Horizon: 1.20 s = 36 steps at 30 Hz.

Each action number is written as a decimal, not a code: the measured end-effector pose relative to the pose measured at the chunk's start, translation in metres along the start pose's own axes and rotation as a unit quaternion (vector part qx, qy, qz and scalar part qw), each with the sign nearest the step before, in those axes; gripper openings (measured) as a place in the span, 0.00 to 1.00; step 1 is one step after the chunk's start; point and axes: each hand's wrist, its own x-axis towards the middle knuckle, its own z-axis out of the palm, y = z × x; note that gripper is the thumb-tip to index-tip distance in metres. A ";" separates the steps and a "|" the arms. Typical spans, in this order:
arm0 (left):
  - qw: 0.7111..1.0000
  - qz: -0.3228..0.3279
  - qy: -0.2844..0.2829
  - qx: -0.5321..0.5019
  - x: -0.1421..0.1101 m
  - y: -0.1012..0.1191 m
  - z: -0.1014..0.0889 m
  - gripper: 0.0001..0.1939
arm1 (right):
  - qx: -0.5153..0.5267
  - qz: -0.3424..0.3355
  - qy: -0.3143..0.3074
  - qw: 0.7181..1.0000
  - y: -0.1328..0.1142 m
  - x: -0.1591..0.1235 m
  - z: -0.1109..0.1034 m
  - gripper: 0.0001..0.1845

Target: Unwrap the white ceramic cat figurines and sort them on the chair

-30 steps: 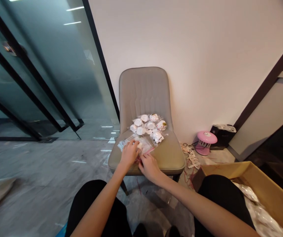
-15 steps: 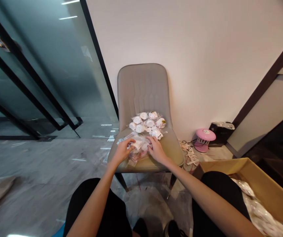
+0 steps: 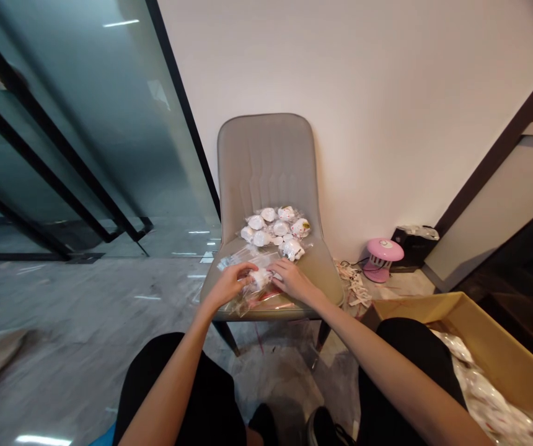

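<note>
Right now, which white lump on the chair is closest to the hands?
The white lump in the clear plastic bag, between the left hand and right hand. The other white lumps sit heaped farther back on the chair seat, touching neither hand.

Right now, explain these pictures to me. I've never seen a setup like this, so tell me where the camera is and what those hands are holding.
No machine here: these are a person's own bare hands, filmed by a camera worn on their head, looking forward and down. All three pictures come from that one view. The left hand and right hand are both on a clear bag with a white item inside it, resting on the seat of a beige chair. Just beyond the hands, on the same seat, lies a pile of white wrapped items. A cardboard box sits on the floor at lower right.
</note>
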 end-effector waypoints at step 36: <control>1.000 -0.004 0.015 0.019 -0.004 0.000 0.005 0.12 | -0.012 -0.030 -0.022 0.999 -0.012 -0.001 0.004 0.17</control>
